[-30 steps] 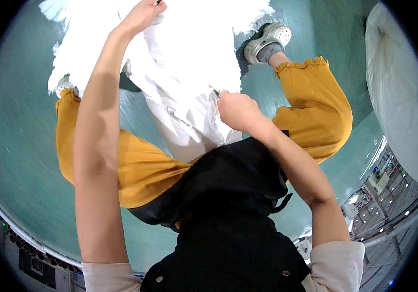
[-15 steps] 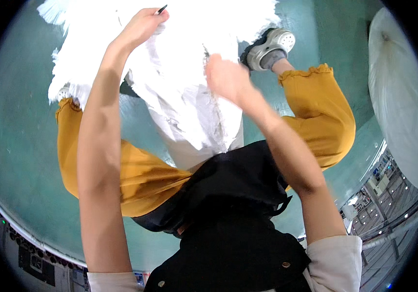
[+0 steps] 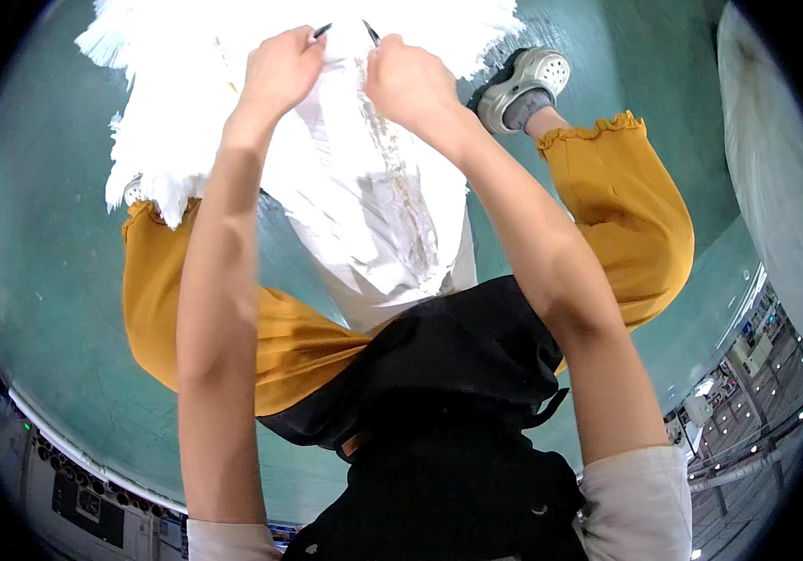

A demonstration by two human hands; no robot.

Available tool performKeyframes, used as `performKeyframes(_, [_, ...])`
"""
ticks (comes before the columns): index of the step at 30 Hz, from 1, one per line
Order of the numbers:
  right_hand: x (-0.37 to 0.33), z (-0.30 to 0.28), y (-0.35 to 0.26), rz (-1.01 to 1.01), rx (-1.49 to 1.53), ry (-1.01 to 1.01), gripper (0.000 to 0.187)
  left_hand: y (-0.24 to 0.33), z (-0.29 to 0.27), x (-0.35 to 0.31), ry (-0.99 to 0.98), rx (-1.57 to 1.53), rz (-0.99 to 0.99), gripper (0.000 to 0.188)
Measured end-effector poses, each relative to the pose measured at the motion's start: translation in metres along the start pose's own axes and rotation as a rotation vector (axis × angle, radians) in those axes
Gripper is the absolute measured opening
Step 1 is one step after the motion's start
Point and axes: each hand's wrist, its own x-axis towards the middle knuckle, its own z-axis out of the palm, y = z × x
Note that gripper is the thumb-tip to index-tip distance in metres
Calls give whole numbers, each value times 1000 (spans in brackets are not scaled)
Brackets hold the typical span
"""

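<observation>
A large white cloth (image 3: 327, 178) with shaggy, fringed edges is spread between my legs, and its upper part is overexposed. Down its right side runs a brownish, frayed-looking strip (image 3: 394, 178). My left hand (image 3: 280, 73) is closed over the cloth's upper part, with a small dark pointed tool (image 3: 323, 31) sticking out past its fingertips. Close to its right, my right hand (image 3: 413, 84) is closed too, at the upper end of the strip. From its fingers juts a second small dark pointed tool (image 3: 371, 33). The tools' exact kind is hidden by the fingers.
My legs in mustard trousers (image 3: 621, 215) flank the cloth, and a grey clog (image 3: 537, 79) stands on the green floor (image 3: 65, 280). A black apron (image 3: 439, 374) covers my lap. At the far right is a large whitish translucent bag (image 3: 766, 140).
My right hand has moved up and left, close to my left hand, and its dark tool now shows. My left hand has shifted slightly right and down, uncovering more of the strip on the cloth.
</observation>
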Motion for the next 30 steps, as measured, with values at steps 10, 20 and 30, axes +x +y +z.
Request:
performKeyframes(10, [-3, 7, -3, -21, -54, -110, 24, 2, 8, -20, 60, -91, 0, 30])
performKeyframes(20, [-24, 3, -8, -27, 3, 13, 34, -24, -26, -79, 3, -198, -287, 36])
performKeyframes(30, [29, 15, 17, -60, -93, 14, 29, 18, 34, -39, 438, 283, 256, 18])
